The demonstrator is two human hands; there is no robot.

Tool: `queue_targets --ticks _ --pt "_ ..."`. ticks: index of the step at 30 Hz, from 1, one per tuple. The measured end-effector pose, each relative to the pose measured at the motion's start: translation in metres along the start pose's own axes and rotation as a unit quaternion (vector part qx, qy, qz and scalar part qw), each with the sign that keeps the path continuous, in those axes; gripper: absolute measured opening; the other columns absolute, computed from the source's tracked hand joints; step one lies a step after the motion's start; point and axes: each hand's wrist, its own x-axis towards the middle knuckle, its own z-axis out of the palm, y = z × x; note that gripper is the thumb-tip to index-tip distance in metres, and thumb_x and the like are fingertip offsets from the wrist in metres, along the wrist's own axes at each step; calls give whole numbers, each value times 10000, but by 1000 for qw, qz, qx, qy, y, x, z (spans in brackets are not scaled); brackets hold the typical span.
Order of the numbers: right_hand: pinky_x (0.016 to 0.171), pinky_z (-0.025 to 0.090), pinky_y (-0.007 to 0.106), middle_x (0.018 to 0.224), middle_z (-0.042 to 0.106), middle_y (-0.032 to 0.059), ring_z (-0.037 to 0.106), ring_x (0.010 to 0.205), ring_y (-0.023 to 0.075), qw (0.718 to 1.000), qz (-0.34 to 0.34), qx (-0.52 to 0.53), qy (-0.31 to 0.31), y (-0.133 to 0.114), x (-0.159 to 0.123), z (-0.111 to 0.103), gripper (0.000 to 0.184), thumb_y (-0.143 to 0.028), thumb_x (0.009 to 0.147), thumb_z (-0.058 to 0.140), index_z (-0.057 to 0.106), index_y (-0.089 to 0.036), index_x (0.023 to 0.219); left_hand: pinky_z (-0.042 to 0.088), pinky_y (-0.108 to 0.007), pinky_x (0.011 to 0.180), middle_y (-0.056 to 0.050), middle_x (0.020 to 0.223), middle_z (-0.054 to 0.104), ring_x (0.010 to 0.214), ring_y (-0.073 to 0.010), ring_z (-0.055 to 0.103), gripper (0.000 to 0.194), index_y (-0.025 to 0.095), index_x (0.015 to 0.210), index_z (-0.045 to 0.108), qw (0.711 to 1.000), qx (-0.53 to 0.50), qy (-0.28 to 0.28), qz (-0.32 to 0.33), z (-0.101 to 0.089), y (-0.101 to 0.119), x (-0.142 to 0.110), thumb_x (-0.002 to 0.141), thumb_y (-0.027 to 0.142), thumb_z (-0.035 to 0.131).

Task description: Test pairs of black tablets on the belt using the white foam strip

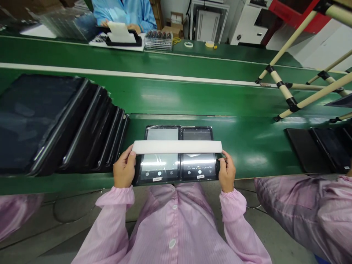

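Observation:
A long white foam strip (177, 147) lies level across the middle of two tablets, its ends reaching past their sides. My left hand (124, 168) grips its left end, thumb in front and fingers behind. At the right end my right hand (227, 171) holds it with bent fingers, close to the tablet's edge. Beneath the strip, the left tablet (159, 163) and the right tablet (198, 162) rest side by side with lit screens showing round icons near the bottom. Each has a small white label on its lower edge. Whether the strip touches the glass I cannot tell.
Several dark tablets lean in a row (90, 128) at the left. More dark devices (305, 150) lie at the right, beside a seated person in pink. A tube frame (280, 82) stands at upper right. Across the green bench, a person in blue (126, 13) handles white foam.

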Motion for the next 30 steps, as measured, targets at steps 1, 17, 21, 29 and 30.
queue_targets --ticks 1,17,21,29,30 --pt "902 529 415 1152 716 128 663 947 247 1000 0 2 10 0 0 0 418 -404 1007 473 668 -176 1298 365 -237 550 45 661 490 587 -123 413 640 182 1410 683 1000 4 2 3 0 -1 0 927 591 591" --pt "835 520 397 1024 724 103 666 884 248 999 31 9 26 -1 -4 0 432 -445 989 520 680 -166 1278 389 -249 583 45 620 498 587 -135 458 565 143 1324 712 1000 14 14 0 -2 1 -2 986 546 507" --pt "839 517 398 1033 723 106 659 888 252 997 66 21 27 2 -5 -2 476 -495 991 533 679 -172 1307 398 -258 602 34 656 533 620 -147 492 583 141 1324 693 1000 -14 11 -17 -3 -5 1 991 584 509" --pt "814 529 398 1122 695 127 662 892 250 992 102 43 67 6 -6 -1 468 -544 954 631 674 -184 1249 397 -255 547 39 611 508 578 -155 496 608 154 1293 703 1000 8 12 -22 -3 -7 0 994 634 480" --pt "797 531 394 1099 687 117 661 877 246 991 103 45 73 6 -6 -1 433 -544 945 647 679 -188 1188 402 -251 539 37 616 515 576 -155 507 603 156 1291 702 1000 9 14 -22 -3 -7 0 994 632 480"
